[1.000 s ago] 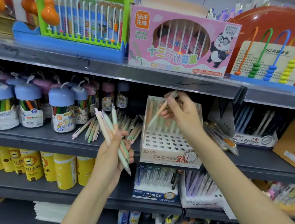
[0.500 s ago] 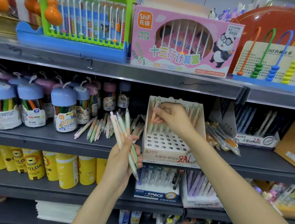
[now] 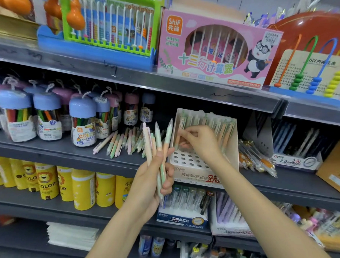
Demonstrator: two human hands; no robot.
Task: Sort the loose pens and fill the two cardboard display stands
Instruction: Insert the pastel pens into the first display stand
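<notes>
A white cardboard display stand with rows of holes sits on the middle shelf; pastel pens fill its back rows. My right hand reaches into the stand's left side, fingers curled and pinching a peach-and-green pen that stands upright there. In front of the shelf my left hand grips a bundle of several pastel pens, fanned upward. More loose pens lie in a heap on the shelf left of the stand. A second stand of dark pens is on the right.
Blue- and purple-lidded marker jars crowd the shelf's left. Bagged pens lie between the stands, a brown box at far right. Abacus toys fill the shelf above; yellow tubes and pen boxes stand below.
My right hand has come down from above the stand and lowered its pen into the left side. My left hand with its bundle has shifted right, closer to the stand.
</notes>
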